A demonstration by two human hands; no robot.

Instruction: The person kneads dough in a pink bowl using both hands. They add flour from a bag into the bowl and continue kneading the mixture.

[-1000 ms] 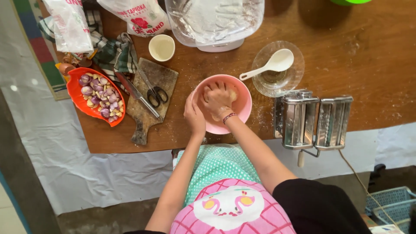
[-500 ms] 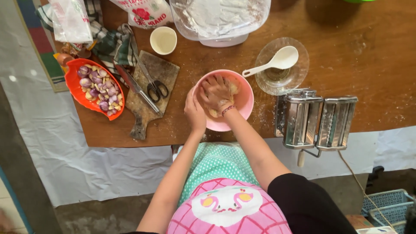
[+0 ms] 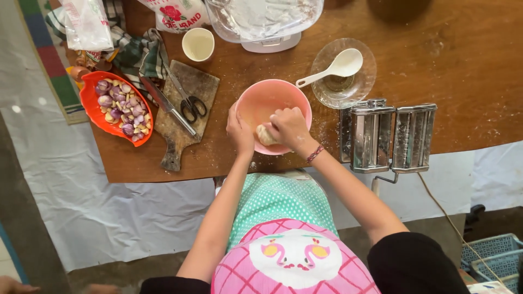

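Right hand [image 3: 291, 126] clenched on dough lump [image 3: 265, 136] inside pink bowl [image 3: 261, 98]; left hand [image 3: 239, 130] grips bowl's near rim, close to table edge [image 3: 180, 177].

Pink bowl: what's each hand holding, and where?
Left hand grips the pink bowl at its near-left rim. Right hand presses the dough lump from above, inside the bowl.
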